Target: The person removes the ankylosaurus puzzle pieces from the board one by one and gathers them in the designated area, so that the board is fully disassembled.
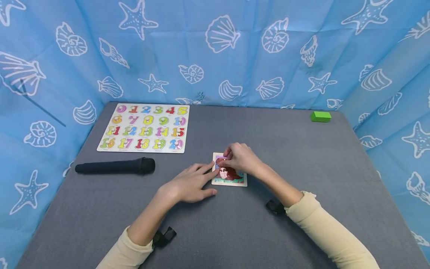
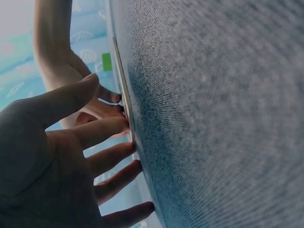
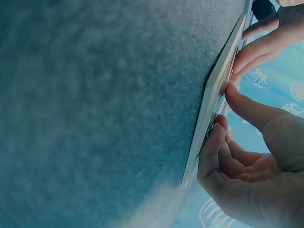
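Touches the picture board [image 1: 231,175], flat on the grey table [image 1: 218,228], along its nine o'clock edge with the left hand [image 1: 186,185], spread wide. Rests the narrowly curled right hand [image 1: 243,158] on it from one o'clock; cannot tell whether pinching anything.

An even, bright light in the head view leaves only soft shadows under my forearms [image 1: 279,186]. From the left wrist, my left hand [image 2: 71,159] is dim against the washed-out curtain [image 2: 14,52] behind it; beside my right hand [image 3: 259,187], the tabletop [image 3: 99,104] blurs in bluish gloom.
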The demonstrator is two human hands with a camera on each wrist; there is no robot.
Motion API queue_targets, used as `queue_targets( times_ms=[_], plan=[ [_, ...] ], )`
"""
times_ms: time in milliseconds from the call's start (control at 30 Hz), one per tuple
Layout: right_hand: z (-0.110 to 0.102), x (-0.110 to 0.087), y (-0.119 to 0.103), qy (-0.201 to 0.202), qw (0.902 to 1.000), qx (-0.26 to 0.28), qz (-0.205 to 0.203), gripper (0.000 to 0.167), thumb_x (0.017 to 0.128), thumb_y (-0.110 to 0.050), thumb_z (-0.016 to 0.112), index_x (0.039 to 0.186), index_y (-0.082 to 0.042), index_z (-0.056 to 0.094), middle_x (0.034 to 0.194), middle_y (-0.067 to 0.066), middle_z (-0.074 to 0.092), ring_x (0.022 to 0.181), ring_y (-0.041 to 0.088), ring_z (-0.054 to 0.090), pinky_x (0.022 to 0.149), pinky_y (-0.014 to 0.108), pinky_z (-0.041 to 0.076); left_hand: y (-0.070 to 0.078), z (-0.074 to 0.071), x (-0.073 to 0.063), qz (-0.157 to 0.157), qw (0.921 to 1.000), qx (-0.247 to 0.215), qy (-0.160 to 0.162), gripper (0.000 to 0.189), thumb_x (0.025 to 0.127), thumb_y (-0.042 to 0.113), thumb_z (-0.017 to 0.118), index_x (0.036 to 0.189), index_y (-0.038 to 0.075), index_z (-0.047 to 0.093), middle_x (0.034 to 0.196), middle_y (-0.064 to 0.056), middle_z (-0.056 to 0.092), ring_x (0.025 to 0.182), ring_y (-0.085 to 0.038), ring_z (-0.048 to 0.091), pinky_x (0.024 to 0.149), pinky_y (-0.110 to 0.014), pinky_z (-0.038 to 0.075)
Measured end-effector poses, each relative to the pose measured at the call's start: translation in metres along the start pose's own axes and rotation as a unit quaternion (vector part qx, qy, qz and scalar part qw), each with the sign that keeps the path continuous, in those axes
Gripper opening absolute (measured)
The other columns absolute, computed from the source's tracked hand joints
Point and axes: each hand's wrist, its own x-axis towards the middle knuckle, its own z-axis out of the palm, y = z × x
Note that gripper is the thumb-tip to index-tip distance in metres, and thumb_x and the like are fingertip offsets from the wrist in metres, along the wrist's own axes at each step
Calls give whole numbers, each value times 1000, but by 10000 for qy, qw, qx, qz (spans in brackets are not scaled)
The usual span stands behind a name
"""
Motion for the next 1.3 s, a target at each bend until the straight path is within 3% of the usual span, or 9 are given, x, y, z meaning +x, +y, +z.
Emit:
queue_targets(
  times_ms=[233, 433, 800, 1300],
  plan=[
    [2, 1, 0, -201, 9995, 226, -15, 21, 97, -24, 84, 92, -5, 76, 77, 6, 75, 57, 8, 59, 54, 21, 46, 1, 0, -1, -22, 10000, -24, -5, 69, 110, 47, 61, 171, 26, 36, 183, -3, 23, 166, -33, 30, 134, -62, 28],
    [1, 2, -2, 41, 9999, -126, -33, 28, 97, -25, 85, 103, -2, 71, 87, 9, 74, 65, 11, 62, 59, 22, 49, 1, -1, 0, -10, 10000, 3, 6, 69, 110, 47, 60, 171, 25, 36, 183, -3, 23, 166, -33, 30, 135, -62, 27],
    [-4, 6, -8, -133, 9989, -401, 205, 36, 95, -31, 87, 109, -3, 72, 90, 8, 75, 72, 13, 64, 63, 25, 53, 1, -1, 0, 18, 10000, -23, -2, 69, 110, 47, 61, 171, 24, 37, 183, -4, 24, 166, -34, 30, 135, -63, 27],
    [-3, 5, -7, -58, 9988, -488, -52, 31, 94, -29, 88, 102, -1, 77, 88, 9, 77, 70, 13, 65, 63, 25, 54, 2, -1, -1, 11, 10000, -20, -15, 69, 111, 47, 60, 171, 25, 35, 183, -4, 23, 166, -34, 29, 135, -62, 27]
  ],
)
